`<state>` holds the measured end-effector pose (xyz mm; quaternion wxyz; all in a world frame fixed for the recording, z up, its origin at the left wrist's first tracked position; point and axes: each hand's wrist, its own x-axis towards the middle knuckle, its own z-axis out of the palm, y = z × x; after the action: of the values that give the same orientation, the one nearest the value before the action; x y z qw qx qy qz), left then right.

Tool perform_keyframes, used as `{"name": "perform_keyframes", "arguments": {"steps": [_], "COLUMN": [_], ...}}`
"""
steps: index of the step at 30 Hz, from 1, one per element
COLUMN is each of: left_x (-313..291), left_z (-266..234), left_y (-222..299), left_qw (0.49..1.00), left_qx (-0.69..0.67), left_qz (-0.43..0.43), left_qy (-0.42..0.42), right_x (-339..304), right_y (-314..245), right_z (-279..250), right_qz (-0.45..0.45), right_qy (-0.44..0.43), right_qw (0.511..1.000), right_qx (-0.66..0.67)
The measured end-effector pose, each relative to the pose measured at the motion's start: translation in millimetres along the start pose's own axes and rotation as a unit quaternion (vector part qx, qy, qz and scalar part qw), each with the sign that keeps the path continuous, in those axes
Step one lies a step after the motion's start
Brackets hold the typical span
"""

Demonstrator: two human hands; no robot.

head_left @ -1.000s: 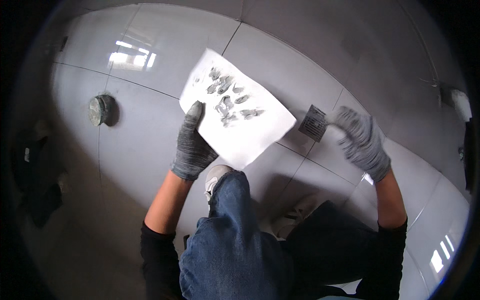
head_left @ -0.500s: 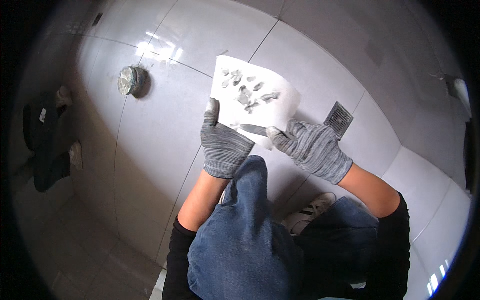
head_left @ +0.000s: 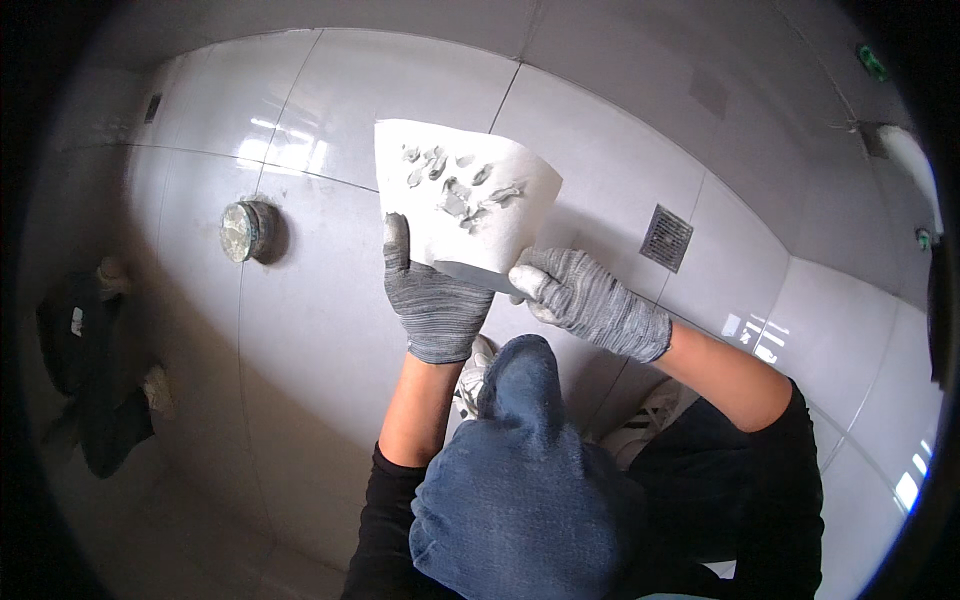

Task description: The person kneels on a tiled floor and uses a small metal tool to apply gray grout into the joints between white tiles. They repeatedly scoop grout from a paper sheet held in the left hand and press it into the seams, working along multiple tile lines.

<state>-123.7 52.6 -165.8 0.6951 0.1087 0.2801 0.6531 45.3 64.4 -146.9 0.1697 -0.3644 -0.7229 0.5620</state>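
A white sheet point(head_left: 520, 172) bears several dabs of grey paste point(head_left: 455, 197) across its upper part. My left hand point(head_left: 440, 310), in a grey knit glove, is closed on the sheet's lower left side, thumb on top and fingers hidden beneath. My gloved right hand point(head_left: 595, 305) grips a small flat-bladed scraper point(head_left: 472, 276). Its grey blade lies along the sheet's lower edge, pointing toward my left hand. The scraper's handle is hidden inside my right fingers.
Left of the sheet, a round, stained pipe stub or pot point(head_left: 240, 233) stands on the grey tiled floor point(head_left: 310, 300). A square floor drain point(head_left: 667, 238) lies to the right. Dark clothing-like items point(head_left: 70, 340) are at the far left. A white pipe point(head_left: 908, 165) runs along the right wall.
The sheet and both hands have shifted left in the view. The scraper blade has gone from over the sheet's lower part to its bottom edge, and the sheet looks more tilted.
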Motion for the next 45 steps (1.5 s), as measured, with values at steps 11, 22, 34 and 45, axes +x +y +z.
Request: {"name": "perform_keyframes", "arguments": {"steps": [11, 22, 34, 45], "left_x": [18, 33, 32, -2], "left_z": [-10, -32, -12, -46], "left_y": [29, 30, 43, 80], "left_qw": [0.984, 0.975, 0.983, 0.982], "left_qx": [-0.159, -0.197, -0.145, -0.126], "left_qz": [-0.036, -0.092, -0.114, -0.028], "left_qy": [0.072, 0.047, -0.014, 0.141], "right_x": [-48, -158, -76, 82], "right_y": [27, 42, -74, -21], "right_z": [-63, -11, 1, 34], "right_qz": [0.169, 0.466, 0.292, 0.233], "right_qy": [0.067, 0.218, 0.346, 0.3], "right_qw": [0.966, 0.832, 0.876, 0.912], "right_qx": [-0.184, 0.21, 0.166, 0.159]}}
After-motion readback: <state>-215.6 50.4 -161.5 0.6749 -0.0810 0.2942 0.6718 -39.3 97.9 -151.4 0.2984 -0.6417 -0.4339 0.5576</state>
